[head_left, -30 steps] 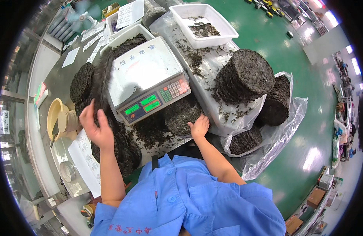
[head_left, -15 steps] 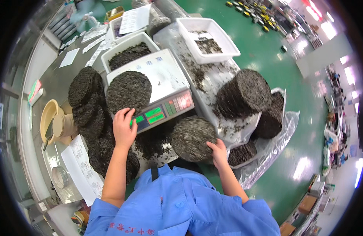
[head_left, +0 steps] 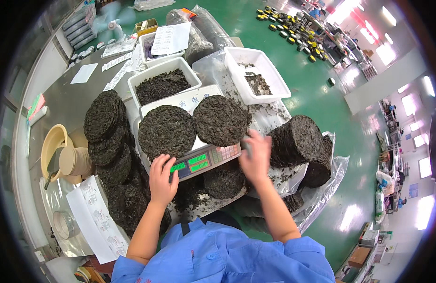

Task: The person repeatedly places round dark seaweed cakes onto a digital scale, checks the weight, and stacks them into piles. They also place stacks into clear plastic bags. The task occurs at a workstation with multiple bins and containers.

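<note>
Two dark round cakes of dried seaweed lie side by side on the white weighing scale: a left seaweed cake and a right seaweed cake. My left hand is open, fingertips at the lower edge of the left cake, beside the scale's lit display. Just right of the scale keypad, my right hand is smeared by motion; its fingers are unclear, and no cake shows in it. Below the scale's front lies another seaweed cake, partly under it in view.
Stacked seaweed cakes stand at left and right. Behind the scale sit a white tub of loose seaweed and another white tub with scraps. Papers, a yellow basin and plastic sheeting lie around.
The cake that was in my right hand is no longer there, and a second cake now lies on the scale. My right hand has moved up beside the scale; my left remains near the display.
</note>
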### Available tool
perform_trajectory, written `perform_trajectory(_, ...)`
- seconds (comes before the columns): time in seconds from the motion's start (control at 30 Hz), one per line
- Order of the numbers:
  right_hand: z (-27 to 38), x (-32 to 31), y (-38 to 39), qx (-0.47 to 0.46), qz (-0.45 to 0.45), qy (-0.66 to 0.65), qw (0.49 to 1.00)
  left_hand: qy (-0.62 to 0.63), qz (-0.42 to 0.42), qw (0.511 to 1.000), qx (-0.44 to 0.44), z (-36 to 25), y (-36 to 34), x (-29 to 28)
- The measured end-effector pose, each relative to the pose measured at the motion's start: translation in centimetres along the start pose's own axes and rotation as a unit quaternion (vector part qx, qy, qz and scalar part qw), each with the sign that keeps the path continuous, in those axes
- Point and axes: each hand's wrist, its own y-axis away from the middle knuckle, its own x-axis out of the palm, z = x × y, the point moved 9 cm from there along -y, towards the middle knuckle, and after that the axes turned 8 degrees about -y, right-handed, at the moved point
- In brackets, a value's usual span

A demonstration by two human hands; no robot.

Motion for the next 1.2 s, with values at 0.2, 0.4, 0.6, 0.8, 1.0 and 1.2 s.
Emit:
perform_trajectory(0.2,-18.4,-21.4,6.7,0.227,-0.297,0.253,0.892,0.041,-0.064,0.997,-0.021,1.2,2.6,-2.8)
perform_trajectory(0.4,-30.2,-19.5,10.1,0.408,-0.164,0.027,0.898,0.058,-0.091,0.994,-0.023,0.8,2.7,-3.9)
perform_trajectory(0.6,-25.3,-20.5,8.0,0.305,-0.198,0.259,0.895,0.025,-0.121,0.992,-0.037,-4.0,1.3,-4.3)
perform_trajectory(0.8,-18.5,-20.7,7.5,0.205,-0.395,-0.408,0.797,0.181,-0.078,0.980,0.010,-11.2,0.5,-2.3)
perform_trajectory(1.0,-2.4,-14.1,6.0,-0.064,-0.156,-0.128,0.977,0.678,0.113,0.698,-0.200,-17.6,0.4,6.2)
perform_trajectory(1.2,3.8,-6.3,5.2,-0.202,0.143,-0.106,0.963,0.780,0.070,0.552,-0.287,-12.3,1.6,11.5)
